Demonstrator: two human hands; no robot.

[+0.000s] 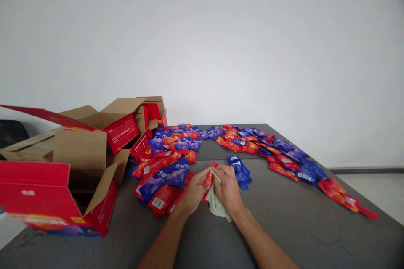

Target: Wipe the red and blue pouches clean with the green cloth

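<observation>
Near the front middle of the table, my left hand (pixel 196 189) pinches a red and orange pouch (pixel 208 180) by its side. My right hand (pixel 227 189) grips a pale green cloth (pixel 217 207), pressed against the upper part of that pouch. The cloth hangs below my fingers and covers much of the pouch. Just beyond my right hand lie a few blue pouches (pixel 241 173). Close to my left hand is a heap of red and blue pouches (pixel 164 183), printed with fruit.
Open red cardboard boxes (pixel 91 214) crowd the table's left side, flaps up. Along the right edge of the grey table (pixel 284 227) runs a long row of red and blue pouches (pixel 280 155). A white wall (pixel 221 50) stands behind. A dark chair (pixel 12 134) shows at far left.
</observation>
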